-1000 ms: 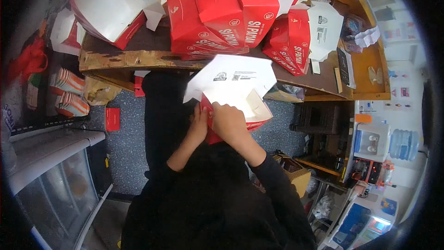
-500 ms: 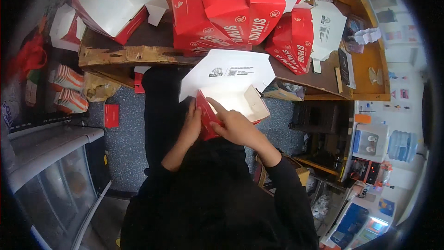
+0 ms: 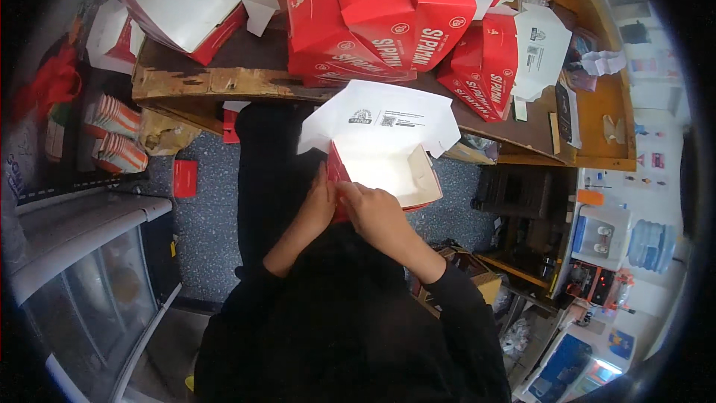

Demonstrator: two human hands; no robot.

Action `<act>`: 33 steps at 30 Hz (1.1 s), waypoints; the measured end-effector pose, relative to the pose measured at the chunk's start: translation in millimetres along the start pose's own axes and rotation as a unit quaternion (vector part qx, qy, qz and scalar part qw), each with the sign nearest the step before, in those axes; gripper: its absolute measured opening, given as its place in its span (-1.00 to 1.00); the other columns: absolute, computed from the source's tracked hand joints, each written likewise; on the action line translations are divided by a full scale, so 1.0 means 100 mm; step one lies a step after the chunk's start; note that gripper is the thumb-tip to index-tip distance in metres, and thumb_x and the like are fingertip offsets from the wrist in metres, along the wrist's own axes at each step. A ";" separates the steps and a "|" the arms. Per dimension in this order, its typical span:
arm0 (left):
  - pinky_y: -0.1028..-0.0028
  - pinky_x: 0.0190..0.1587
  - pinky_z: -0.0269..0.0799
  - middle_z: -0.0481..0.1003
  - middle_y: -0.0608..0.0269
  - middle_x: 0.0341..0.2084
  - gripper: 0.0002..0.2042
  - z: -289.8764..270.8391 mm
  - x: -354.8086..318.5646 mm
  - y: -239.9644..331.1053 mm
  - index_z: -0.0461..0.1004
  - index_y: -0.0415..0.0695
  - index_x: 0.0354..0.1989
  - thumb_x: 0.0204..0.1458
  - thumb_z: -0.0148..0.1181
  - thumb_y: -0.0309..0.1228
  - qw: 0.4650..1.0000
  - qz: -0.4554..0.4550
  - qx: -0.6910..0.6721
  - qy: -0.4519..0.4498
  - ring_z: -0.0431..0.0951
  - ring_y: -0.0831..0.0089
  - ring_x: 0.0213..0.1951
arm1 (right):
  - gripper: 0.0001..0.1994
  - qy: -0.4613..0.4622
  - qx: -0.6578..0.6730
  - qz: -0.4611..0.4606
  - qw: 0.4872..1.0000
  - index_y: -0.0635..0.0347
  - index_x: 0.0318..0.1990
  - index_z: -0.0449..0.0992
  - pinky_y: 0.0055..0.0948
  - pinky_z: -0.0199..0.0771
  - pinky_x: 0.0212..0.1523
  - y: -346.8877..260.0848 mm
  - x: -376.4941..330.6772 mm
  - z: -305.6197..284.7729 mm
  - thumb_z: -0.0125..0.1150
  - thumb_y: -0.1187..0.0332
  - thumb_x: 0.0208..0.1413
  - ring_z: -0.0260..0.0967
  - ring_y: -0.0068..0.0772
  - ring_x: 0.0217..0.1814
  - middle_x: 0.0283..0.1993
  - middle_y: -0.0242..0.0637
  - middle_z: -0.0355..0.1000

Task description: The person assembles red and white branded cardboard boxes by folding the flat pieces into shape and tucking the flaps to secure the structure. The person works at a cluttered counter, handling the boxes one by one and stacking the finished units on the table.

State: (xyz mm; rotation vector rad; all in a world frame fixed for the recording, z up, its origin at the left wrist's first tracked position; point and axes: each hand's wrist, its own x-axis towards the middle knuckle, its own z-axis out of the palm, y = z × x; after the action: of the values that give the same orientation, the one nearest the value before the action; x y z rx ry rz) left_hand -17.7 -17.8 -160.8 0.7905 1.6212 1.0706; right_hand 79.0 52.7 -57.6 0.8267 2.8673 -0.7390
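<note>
At the middle of the frame, my left hand (image 3: pixel 319 205) and right hand (image 3: pixel 373 207) both pinch the near wall of an open red-and-white carton (image 3: pixel 388 168), below the desk (image 3: pixel 246 78) piled with folded red cartons (image 3: pixel 373 15).

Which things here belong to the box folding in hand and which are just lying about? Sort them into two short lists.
In hand:
- open red and white carton, lid flap up
- left hand at its near edge
- right hand at its near edge

Lying about:
- pile of folded red cartons on the wooden counter
- striped paper cups
- water bottle
- glass-topped cabinet
</note>
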 end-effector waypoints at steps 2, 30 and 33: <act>0.31 0.11 0.04 0.00 -0.26 0.07 -0.54 0.02 -0.03 0.04 -0.15 -0.37 0.14 0.10 -0.31 -0.39 0.999 0.026 -0.019 0.006 0.06 -0.03 0.12 | -0.78 0.022 -0.015 0.000 1.000 0.20 -0.24 0.35 -0.25 0.34 -0.46 -0.02 0.00 -0.04 0.02 0.45 -0.12 0.35 -0.09 -0.50 -0.43 -0.14 0.39; 0.35 -0.15 0.37 0.00 -0.02 -0.02 -0.62 0.13 -0.30 0.46 0.12 -0.24 0.04 0.01 -0.09 -0.48 0.973 0.171 0.095 0.125 0.36 0.18 -0.15 | -0.53 0.038 0.396 0.172 0.901 0.14 0.14 -0.07 -0.69 0.27 -0.47 0.14 -0.23 -0.08 -0.13 0.55 0.08 0.28 -0.65 -0.41 -0.37 -0.21 0.38; 0.36 -0.18 0.38 0.00 -0.02 -0.02 -0.61 0.12 -0.31 0.47 0.15 -0.26 0.01 -0.03 -0.02 -0.48 0.971 0.175 0.099 0.126 0.36 0.21 -0.18 | -0.57 0.082 0.442 0.173 0.876 0.17 0.09 -0.01 -0.60 0.30 -0.47 0.15 -0.21 -0.04 -0.08 0.50 0.06 0.33 -0.52 -0.40 -0.37 -0.14 0.39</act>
State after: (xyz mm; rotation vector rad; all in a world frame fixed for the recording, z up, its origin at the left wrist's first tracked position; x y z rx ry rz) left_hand 2.5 -23.2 -107.1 1.1425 1.8690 1.3121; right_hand 104.9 55.1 -56.5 1.4750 2.2791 -2.0320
